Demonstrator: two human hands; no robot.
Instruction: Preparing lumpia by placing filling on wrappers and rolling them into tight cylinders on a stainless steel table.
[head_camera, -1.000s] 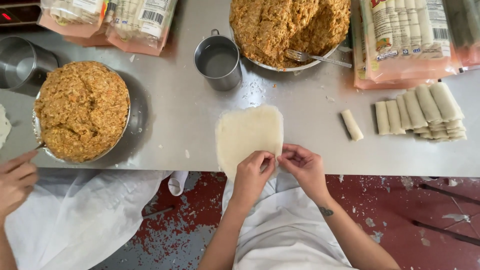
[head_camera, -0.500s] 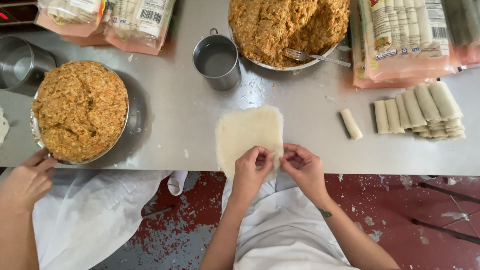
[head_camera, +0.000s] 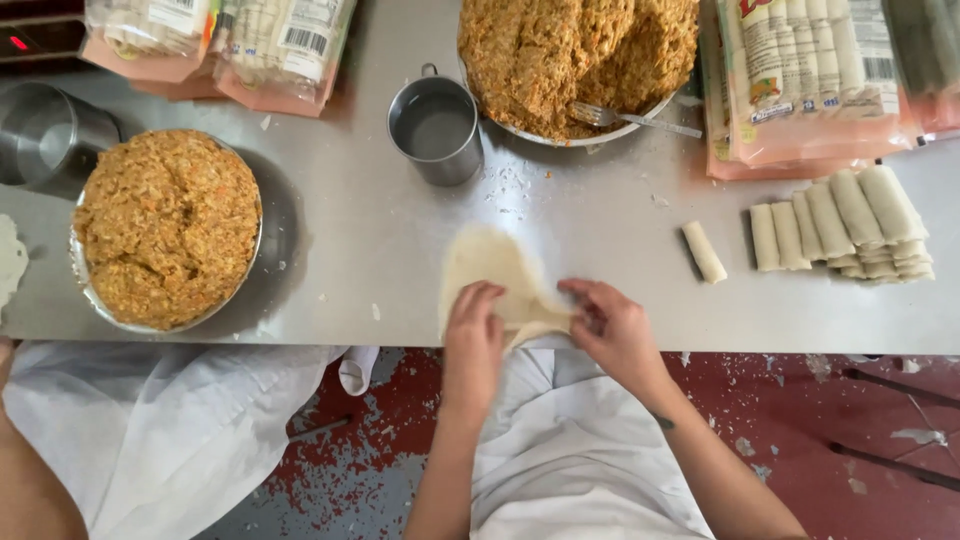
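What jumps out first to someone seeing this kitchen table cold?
Two heaped bowls of orange-brown filling: one at the left, one at the top middle. At the table's near edge, the left hand and right hand pull at a thin pale wrapper. Finished rolls are stacked at the right.

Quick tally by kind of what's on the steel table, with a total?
Wrapper, under both hands: 1
Filling bowls: 2
Metal cups: 2
Fork: 1
Loose roll: 1
Roll pile: 1, rolls too stacked to count
Wrapper packs along the far edge: cut off, cannot count
Total: 8
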